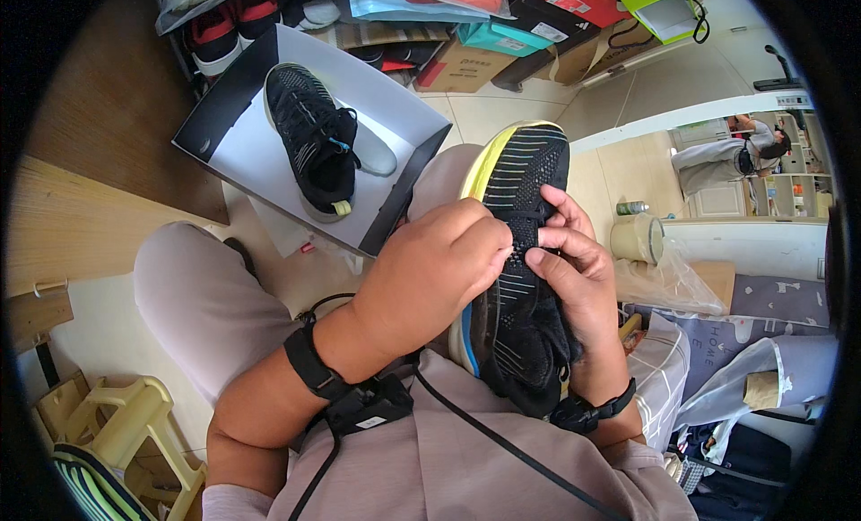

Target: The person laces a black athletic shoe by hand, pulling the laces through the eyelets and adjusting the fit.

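A black knit sneaker [529,176] with pale stripes and a yellow sole edge rests over my lap, toe pointing away. My left hand [439,265] is closed in a pinch over its lacing; what lies between the fingertips is too small to make out. From the other side my right hand [578,274] grips the sneaker at the laces, thumb and forefinger close to the left fingertips. Ahead to the left, a matching sneaker [309,135], laced with a bow, lies in an open box [395,131] with white inner walls. Beside that shoe is a grey insole [375,153].
Shoes and shoeboxes [480,68] crowd the rack at the back. A wooden panel [108,99] stands at left, with a yellow plastic stool [134,422] below. At right are a mirror [628,167], a bin [639,238] and fabric bags. A black cable [502,440] crosses my lap.
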{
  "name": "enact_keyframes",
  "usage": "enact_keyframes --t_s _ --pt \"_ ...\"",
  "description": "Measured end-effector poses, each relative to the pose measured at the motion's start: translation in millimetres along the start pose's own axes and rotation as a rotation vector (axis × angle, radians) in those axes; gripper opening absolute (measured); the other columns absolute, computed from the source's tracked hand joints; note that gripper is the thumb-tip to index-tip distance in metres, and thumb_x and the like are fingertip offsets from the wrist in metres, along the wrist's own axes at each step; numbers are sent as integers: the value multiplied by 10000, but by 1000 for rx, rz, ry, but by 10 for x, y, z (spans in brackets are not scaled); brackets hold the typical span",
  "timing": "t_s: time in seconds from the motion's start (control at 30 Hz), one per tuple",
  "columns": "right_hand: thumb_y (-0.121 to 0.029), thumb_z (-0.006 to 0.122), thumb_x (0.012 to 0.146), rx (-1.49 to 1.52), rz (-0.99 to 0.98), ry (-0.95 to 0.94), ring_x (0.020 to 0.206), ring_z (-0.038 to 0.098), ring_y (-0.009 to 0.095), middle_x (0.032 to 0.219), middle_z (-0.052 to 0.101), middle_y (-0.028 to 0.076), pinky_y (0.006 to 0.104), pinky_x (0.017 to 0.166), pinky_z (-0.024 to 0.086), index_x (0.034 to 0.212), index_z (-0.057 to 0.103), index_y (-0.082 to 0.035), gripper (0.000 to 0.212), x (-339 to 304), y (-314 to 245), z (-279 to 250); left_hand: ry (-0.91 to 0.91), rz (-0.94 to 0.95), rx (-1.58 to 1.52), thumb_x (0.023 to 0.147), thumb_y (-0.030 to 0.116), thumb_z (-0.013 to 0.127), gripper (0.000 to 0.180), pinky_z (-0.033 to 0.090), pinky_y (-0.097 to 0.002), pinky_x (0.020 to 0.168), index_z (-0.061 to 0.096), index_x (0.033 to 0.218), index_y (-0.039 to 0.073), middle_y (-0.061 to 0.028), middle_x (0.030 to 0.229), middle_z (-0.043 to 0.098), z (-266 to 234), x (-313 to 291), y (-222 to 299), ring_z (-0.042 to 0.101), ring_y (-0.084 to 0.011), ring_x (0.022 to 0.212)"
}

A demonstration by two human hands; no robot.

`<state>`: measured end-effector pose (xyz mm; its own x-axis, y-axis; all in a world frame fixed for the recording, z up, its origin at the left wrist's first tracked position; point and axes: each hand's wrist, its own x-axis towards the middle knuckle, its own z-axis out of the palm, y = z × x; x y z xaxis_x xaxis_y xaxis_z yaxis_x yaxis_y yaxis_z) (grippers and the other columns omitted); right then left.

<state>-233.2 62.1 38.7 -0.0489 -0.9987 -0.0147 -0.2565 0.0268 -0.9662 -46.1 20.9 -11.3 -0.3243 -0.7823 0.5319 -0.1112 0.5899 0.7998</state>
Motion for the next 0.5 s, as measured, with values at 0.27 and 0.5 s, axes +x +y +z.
enact_keyframes --t_s 0.27,0.5 --pt "63 702 742 -91 -41 -22 1065 449 146 1367 456 92 285 961 371 930 703 -32 210 -2 8 26 -2 108 157 756 48 698 154 503 -357 658 611 883 55 -97 838 592 5 -5 55 609 -290 762" --pt "116 669 746 138 20 33 1032 479 118 1383 433 111 245 863 463 922 688 -4 214 -16 50 -32 38 -195 -240 776 51 724 102 482 -277 585 651 844 29 -62 786 600 72 25 -26 590 -147 646"
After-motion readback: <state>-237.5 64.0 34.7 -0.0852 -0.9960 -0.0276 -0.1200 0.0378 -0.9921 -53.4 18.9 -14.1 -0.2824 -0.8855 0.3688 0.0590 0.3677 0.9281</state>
